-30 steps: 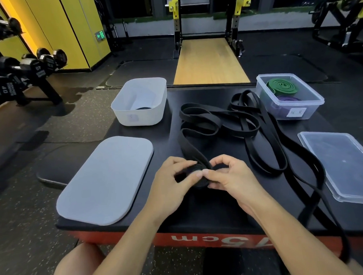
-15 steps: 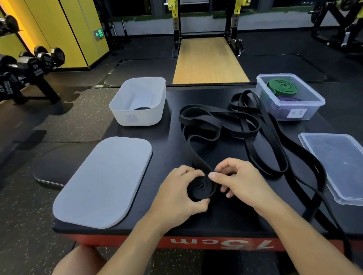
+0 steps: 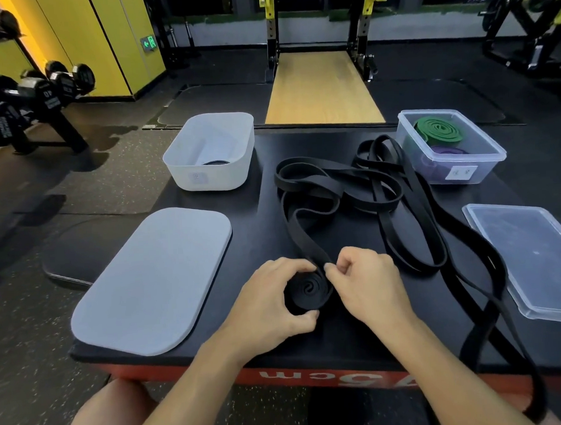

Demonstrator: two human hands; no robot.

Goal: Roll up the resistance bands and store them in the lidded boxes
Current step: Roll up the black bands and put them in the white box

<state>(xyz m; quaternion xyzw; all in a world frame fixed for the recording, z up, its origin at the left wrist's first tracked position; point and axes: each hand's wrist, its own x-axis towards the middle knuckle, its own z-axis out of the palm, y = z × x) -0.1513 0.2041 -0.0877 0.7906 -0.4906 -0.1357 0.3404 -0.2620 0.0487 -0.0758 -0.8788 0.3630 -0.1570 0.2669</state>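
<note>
A black resistance band is partly wound into a flat coil (image 3: 308, 290) near the table's front edge. My left hand (image 3: 270, 304) curls round the coil from the left, thumb below it. My right hand (image 3: 366, 282) pinches the band at the coil's right edge. The band's free length (image 3: 297, 231) runs back to a tangle of black bands (image 3: 368, 186) mid-table. A white box (image 3: 209, 152) at back left holds a dark roll. Its grey lid (image 3: 153, 282) lies flat in front of it. A clear box (image 3: 450, 147) at back right holds rolled green and purple bands.
The clear box's lid (image 3: 532, 259) lies at the table's right edge. One black band (image 3: 502, 315) hangs over the front right edge. The black table (image 3: 246, 352) has a red front face. A dumbbell rack (image 3: 26, 98) stands on the floor at left, a squat rack platform (image 3: 322, 88) behind.
The coil has grown by about a turn and now lies flat between both hands. The free length has been drawn nearer. Boxes and lids have not moved.
</note>
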